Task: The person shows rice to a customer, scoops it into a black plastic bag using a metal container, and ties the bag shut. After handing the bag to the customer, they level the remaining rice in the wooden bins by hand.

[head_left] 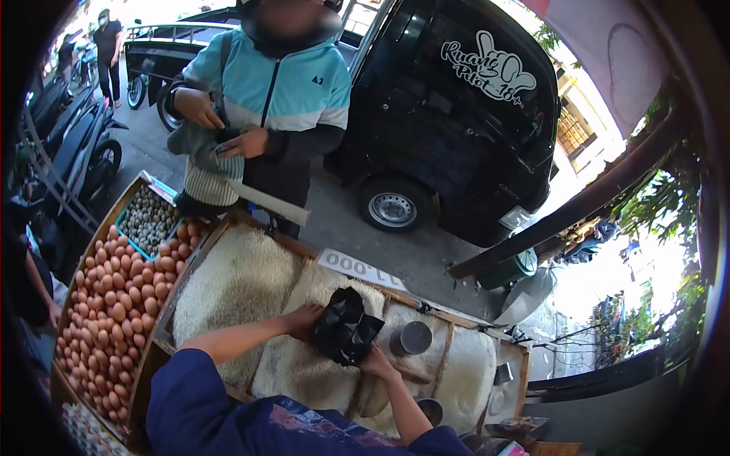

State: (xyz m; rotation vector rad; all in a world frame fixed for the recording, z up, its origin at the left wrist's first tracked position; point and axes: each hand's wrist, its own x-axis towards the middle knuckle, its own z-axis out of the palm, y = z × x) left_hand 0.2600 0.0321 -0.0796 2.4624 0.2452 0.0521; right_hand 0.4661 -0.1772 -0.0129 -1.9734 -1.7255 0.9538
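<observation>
A black plastic bag (348, 327) is held between my two hands, over a wooden bin of white rice (304, 361). My left hand (306, 319) grips the bag's left side, with its fingers partly behind the plastic. At the lower right edge of the bag, my right hand (374, 361) is closed on the plastic. What the bag contains, if anything, is hidden. Just right of the bag, a grey metal measuring cup (413, 338) stands on the rice.
Brown eggs (114, 304) fill the left bin, with small speckled eggs (148, 220) in a blue tray. A customer in a light-blue jacket (274, 83) stands across the stall, holding a grey cloth item. Behind is a black van (449, 129). A price sign (357, 270) edges the bins.
</observation>
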